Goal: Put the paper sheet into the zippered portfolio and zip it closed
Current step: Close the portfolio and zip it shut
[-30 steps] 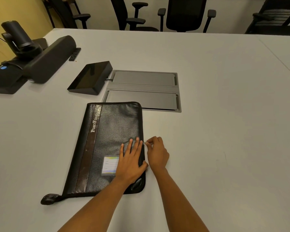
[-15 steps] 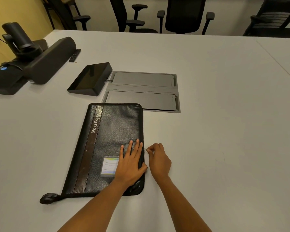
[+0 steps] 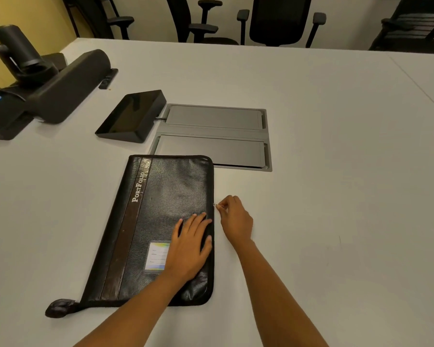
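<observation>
The portfolio [image 3: 166,221] lies shut; the left hand [image 3: 189,249] should press flat while the right hand [image 3: 234,220], pinching the zipper pull [image 3: 217,205], slides along the edge.

"PortFolio" in pale capitals along the brown stripe [image 3: 125,236] of the black zippered portfolio [image 3: 171,196]; lines on its small card label [image 3: 157,256] too small to read

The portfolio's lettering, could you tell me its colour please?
White lettering on the black portfolio, head view.
</observation>
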{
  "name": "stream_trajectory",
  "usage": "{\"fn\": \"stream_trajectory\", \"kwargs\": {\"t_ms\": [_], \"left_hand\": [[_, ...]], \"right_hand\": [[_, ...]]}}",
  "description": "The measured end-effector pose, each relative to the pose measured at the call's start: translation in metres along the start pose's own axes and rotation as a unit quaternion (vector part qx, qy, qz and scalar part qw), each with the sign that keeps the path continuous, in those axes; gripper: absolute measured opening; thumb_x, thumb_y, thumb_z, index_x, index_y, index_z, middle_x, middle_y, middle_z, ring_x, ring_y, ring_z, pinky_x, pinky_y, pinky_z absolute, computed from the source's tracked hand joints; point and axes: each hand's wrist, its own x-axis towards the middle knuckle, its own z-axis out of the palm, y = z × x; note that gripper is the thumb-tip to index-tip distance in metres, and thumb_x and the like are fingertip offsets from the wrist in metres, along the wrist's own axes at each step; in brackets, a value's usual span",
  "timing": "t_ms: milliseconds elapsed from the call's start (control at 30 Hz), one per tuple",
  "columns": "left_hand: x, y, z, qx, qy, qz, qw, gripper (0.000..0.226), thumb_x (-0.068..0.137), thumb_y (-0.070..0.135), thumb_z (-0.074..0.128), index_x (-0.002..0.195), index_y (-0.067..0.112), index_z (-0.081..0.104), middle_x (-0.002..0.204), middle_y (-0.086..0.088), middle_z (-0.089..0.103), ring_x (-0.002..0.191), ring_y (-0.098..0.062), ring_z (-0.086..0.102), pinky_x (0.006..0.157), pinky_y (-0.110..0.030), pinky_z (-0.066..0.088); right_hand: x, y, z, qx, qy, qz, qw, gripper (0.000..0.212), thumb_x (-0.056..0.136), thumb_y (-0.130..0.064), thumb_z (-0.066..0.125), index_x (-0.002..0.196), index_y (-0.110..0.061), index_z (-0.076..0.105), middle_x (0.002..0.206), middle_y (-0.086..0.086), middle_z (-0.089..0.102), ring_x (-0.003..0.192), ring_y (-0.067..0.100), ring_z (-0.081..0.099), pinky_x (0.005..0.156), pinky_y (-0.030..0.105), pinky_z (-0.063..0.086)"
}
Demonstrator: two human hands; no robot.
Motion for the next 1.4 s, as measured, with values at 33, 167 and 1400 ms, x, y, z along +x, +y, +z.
{"fn": "stream_trajectory", "kwargs": {"t_ms": [33,167,1400], "left_hand": [[0.007,-0.003,0.0,-0.004,0.009,0.0,1.0,0.054,0.094,0.044,0.019,0.141,0.025,0.037,0.152,0.006,0.032,0.143,-0.012,0.024,0.117,-0.031,0.0],[0.05,-0.014,0.002,-0.009,-0.006,-0.032,0.999,0.054,0.1,0.043,0.024,0.149,0.024,0.017,0.159,0.005,0.012,0.147,-0.01,0.002,0.118,-0.033,-0.006],[0.153,-0.022,0.002,0.023,-0.007,-0.047,0.999,0.069,0.09,0.047,0.038,0.149,0.018,0.018,0.159,-0.003,0.013,0.148,-0.017,0.007,0.12,-0.044,0.003]], "right_hand": [[0.0,0.004,-0.001,0.0,-0.004,-0.014,1.0,0.015,0.094,-0.03,0.049,0.095,-0.017,0.057,0.102,-0.004,0.059,0.077,0.014,0.058,0.063,0.027,0.042],[-0.003,0.008,0.001,0.002,0.003,-0.034,0.999,0.013,0.094,-0.032,0.05,0.093,-0.02,0.056,0.098,-0.006,0.059,0.071,0.007,0.052,0.06,0.023,0.039],[0.089,-0.004,0.027,0.064,0.115,0.0,0.991,0.011,0.092,-0.027,0.055,0.096,-0.019,0.061,0.097,-0.004,0.066,0.075,0.003,0.053,0.065,0.016,0.04]]}}
